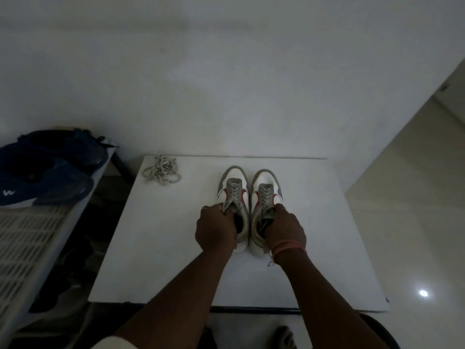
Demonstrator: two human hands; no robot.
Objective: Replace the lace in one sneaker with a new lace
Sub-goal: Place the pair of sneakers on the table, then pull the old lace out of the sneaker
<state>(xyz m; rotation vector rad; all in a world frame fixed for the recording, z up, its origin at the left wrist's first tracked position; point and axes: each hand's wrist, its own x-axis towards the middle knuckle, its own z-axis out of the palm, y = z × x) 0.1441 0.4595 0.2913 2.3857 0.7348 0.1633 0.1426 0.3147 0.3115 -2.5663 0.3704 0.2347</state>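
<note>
We look forward and steeply down from head height, close over the white table (176, 248), its near edge low in frame, far edge against the wall (226, 84).

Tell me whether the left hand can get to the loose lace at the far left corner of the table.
Probably yes. The loose lace lies alone on the bare table, nothing between it and the left hand. That hand now grips the left sneaker, so it must let go first.

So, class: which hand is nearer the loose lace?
Left. The left hand grips the left sneaker, on the lace's side; the right hand is farther off.
</note>
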